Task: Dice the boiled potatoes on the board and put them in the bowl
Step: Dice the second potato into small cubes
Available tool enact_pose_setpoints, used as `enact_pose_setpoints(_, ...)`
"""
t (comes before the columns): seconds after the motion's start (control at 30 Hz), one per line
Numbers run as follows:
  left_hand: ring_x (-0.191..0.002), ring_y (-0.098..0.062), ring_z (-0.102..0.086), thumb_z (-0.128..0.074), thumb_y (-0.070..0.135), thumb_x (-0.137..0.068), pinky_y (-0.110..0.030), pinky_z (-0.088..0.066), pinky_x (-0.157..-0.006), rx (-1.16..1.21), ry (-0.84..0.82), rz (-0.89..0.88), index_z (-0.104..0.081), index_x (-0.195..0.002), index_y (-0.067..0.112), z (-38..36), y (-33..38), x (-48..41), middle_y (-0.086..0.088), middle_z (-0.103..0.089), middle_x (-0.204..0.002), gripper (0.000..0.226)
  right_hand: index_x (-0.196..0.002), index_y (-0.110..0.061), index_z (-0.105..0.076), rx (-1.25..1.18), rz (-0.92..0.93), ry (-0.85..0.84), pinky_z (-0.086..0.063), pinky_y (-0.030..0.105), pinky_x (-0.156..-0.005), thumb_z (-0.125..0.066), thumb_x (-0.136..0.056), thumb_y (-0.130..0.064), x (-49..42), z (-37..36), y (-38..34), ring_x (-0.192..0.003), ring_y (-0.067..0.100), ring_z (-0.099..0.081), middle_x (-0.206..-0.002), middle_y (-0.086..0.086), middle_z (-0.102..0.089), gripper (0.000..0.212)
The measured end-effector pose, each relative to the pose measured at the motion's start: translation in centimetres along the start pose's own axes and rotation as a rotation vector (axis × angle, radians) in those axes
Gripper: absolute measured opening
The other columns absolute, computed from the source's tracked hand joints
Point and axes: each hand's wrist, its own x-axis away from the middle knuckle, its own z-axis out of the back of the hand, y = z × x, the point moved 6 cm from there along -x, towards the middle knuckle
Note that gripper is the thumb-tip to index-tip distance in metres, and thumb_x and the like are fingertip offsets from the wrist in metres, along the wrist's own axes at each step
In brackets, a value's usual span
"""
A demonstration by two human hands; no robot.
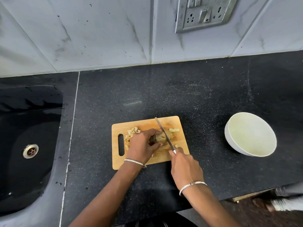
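A wooden cutting board [147, 123] lies on the black counter. On it my left hand [142, 145] grips a boiled potato [159, 137] from the left side. My right hand [183, 164] holds a knife [162, 130] by its handle, and the blade lies across the potato's right part. Diced potato pieces [133, 130] are piled on the board behind my left hand, and a few more pieces [174, 129] lie to the right of the blade. A white bowl [236, 145] stands on the counter to the right of the board, and nothing shows inside it.
A black sink [19, 161] with a metal drain [30, 151] is set into the counter at the left. A tiled wall with a switch and socket plate [205, 13] rises behind. The counter's front edge runs at the lower right.
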Motion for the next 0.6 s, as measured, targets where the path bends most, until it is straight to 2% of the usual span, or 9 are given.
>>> enact_pose_setpoints(0.13,-0.093,-0.013,-0.069,-0.085,0.028,-0.069,-0.036,-0.056,-0.085,0.053,-0.001,0.027,-0.071,-0.107,0.027,0.0,-0.4,0.0,0.010,-0.073,-0.103,0.041,-0.125,-0.018,-0.044,0.023,-0.031,-0.020,-0.049,0.040,-0.072,-0.021,-0.104,-0.045,1.0,-0.1,0.2,-0.101,0.035,-0.066,-0.105,0.008,-0.068,0.041)
enact_pose_setpoints(0.3,-0.090,-0.013,-0.069,-0.086,0.026,-0.068,-0.036,-0.055,-0.086,0.043,-0.001,0.033,-0.072,-0.105,0.027,0.2,-0.2,-0.3,0.012,-0.073,-0.101,0.039,-0.121,-0.016,-0.046,0.004,-0.045,-0.017,-0.041,0.038,-0.065,-0.023,-0.104,-0.043,-0.3,-0.7,-0.2,-0.101,0.036,-0.065,-0.105,0.009,-0.068,0.039)
enact_pose_setpoints(0.6,-0.080,-0.010,-0.068,-0.085,0.030,-0.066,-0.036,-0.056,-0.078,0.050,0.013,0.033,-0.071,-0.102,0.030,0.0,-0.3,-0.2,0.014,-0.073,-0.092,0.039,-0.119,-0.016,-0.047,-0.019,-0.042,-0.044,-0.039,0.038,-0.065,-0.025,-0.104,-0.044,-0.5,-0.9,-0.2,-0.102,0.037,-0.064,-0.106,0.010,-0.067,0.039)
